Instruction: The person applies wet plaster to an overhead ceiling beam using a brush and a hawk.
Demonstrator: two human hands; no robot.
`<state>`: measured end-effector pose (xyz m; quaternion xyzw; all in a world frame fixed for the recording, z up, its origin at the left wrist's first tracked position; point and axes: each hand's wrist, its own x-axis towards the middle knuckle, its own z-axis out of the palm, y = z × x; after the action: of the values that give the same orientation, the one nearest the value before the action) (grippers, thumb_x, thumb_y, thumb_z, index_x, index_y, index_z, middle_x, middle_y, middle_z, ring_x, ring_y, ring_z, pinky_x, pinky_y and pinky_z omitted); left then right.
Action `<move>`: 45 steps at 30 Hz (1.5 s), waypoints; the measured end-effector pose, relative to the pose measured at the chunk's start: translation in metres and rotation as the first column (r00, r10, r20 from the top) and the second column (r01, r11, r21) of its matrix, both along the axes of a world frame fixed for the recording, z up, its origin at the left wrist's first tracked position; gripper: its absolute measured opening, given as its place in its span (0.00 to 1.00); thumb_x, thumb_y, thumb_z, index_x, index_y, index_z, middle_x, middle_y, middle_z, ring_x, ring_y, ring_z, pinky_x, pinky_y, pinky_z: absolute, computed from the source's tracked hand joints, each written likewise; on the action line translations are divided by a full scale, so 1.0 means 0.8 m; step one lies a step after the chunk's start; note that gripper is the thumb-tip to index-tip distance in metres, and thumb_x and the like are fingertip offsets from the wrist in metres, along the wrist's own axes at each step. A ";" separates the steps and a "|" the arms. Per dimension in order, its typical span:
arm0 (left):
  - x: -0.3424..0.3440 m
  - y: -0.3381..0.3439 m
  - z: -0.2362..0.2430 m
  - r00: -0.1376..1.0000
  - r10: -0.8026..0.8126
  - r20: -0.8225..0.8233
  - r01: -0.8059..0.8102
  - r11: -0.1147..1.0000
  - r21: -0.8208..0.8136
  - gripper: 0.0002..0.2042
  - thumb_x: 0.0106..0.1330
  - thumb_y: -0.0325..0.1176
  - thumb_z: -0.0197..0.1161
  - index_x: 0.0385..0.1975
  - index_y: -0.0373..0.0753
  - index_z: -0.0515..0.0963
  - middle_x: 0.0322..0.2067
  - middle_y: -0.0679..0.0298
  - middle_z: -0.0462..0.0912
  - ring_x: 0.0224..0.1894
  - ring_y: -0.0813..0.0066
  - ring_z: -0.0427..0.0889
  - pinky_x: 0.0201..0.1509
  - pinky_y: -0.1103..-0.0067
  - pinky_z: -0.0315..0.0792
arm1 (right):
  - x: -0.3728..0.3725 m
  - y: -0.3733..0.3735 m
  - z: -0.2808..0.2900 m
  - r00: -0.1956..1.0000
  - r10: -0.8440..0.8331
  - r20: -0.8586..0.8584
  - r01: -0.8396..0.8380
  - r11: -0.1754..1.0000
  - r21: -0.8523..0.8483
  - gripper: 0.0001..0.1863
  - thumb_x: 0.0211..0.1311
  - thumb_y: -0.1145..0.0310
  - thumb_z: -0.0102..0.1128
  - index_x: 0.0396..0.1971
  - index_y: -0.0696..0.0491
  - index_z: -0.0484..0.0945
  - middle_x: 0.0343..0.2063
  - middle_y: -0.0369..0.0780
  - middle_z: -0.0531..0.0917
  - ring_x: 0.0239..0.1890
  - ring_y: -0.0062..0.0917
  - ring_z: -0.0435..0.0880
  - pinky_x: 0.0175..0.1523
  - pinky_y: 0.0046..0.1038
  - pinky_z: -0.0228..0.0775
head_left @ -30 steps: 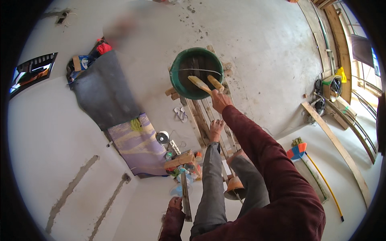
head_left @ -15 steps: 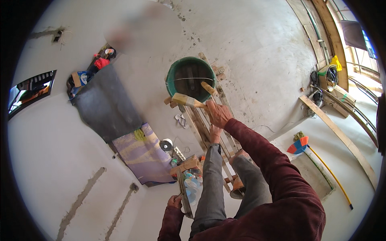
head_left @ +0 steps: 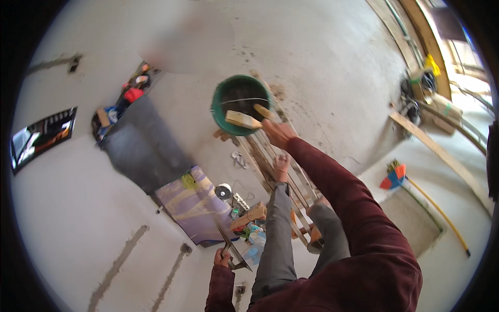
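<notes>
My right hand (head_left: 279, 133) is closed round the handle of a wide flat paintbrush (head_left: 241, 119) with pale bristles. The brush head shows over the near part of a green bucket (head_left: 216, 113). Inside the bucket is something dark, and a second wooden handle (head_left: 263, 111) leans at its right rim. Low at my left side, my left hand (head_left: 222, 258) grips a long flat plastering trowel (head_left: 236, 252), seen nearly edge-on. Below the bucket runs a narrow wooden plank platform (head_left: 260, 165), where my bare feet (head_left: 281, 165) stand.
Down on the left lie a dark sheet (head_left: 143, 145), a purple mat (head_left: 195, 210) and a white spool (head_left: 223, 191). Slippers (head_left: 239, 159) lie left of the platform. At right are a broom (head_left: 436, 213) and a long board (head_left: 442, 156). A grooved wall (head_left: 119, 260) stands at lower left.
The brush has moved from the bucket's near rim to over its opening. My left hand has turned the trowel and shifted slightly. The whole view has tilted a little.
</notes>
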<state>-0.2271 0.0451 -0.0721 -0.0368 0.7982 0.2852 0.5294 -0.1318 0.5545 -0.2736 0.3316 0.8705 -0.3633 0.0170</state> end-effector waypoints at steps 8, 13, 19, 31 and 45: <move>0.024 -0.048 -0.023 0.978 -0.191 -0.088 0.182 0.978 -0.097 0.15 0.61 0.37 0.57 0.43 0.35 0.69 0.31 0.65 0.74 0.31 0.75 0.73 0.38 0.78 0.68 | 0.120 -0.032 0.110 0.952 -0.300 -0.052 0.297 0.953 -0.057 0.11 0.59 0.62 0.51 0.30 0.53 0.63 0.15 0.46 0.74 0.19 0.45 0.74 0.23 0.43 0.61; 0.049 0.018 0.031 0.924 -0.349 -0.156 0.353 0.936 -0.006 0.14 0.58 0.35 0.59 0.40 0.35 0.70 0.27 0.64 0.75 0.28 0.77 0.74 0.36 0.79 0.70 | 0.321 -0.009 0.306 0.851 -0.504 -0.147 0.516 0.855 0.056 0.12 0.59 0.63 0.53 0.28 0.54 0.63 0.17 0.46 0.74 0.20 0.44 0.74 0.23 0.41 0.63; 0.072 0.119 0.126 0.835 -0.444 -0.326 0.487 0.872 0.060 0.18 0.57 0.35 0.59 0.45 0.34 0.70 0.30 0.62 0.76 0.31 0.73 0.75 0.37 0.76 0.70 | 0.489 0.000 0.599 0.644 -0.486 -0.591 0.759 0.499 0.417 0.05 0.57 0.73 0.54 0.29 0.58 0.68 0.17 0.45 0.73 0.18 0.41 0.74 0.22 0.34 0.64; 0.028 0.201 0.127 0.769 -0.315 -0.557 0.568 0.736 0.369 0.17 0.60 0.36 0.56 0.45 0.33 0.68 0.31 0.61 0.75 0.30 0.73 0.74 0.38 0.76 0.69 | 0.642 0.127 0.657 0.485 -0.623 -0.614 0.830 0.107 0.547 0.10 0.62 0.67 0.44 0.28 0.58 0.69 0.20 0.49 0.74 0.26 0.44 0.75 0.33 0.42 0.67; 0.070 0.267 0.337 0.837 0.063 -0.544 0.474 0.412 0.778 0.24 0.56 0.39 0.60 0.50 0.34 0.65 0.39 0.62 0.72 0.39 0.72 0.72 0.45 0.75 0.67 | 0.656 -0.017 0.758 0.252 -0.589 -0.768 0.968 0.158 0.197 0.13 0.59 0.61 0.50 0.35 0.56 0.69 0.28 0.48 0.77 0.29 0.44 0.77 0.35 0.38 0.67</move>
<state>-0.1713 0.2588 0.1977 0.4245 0.6286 0.5902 0.2762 0.3931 0.5408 0.3331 0.6194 0.5681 -0.0547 -0.5392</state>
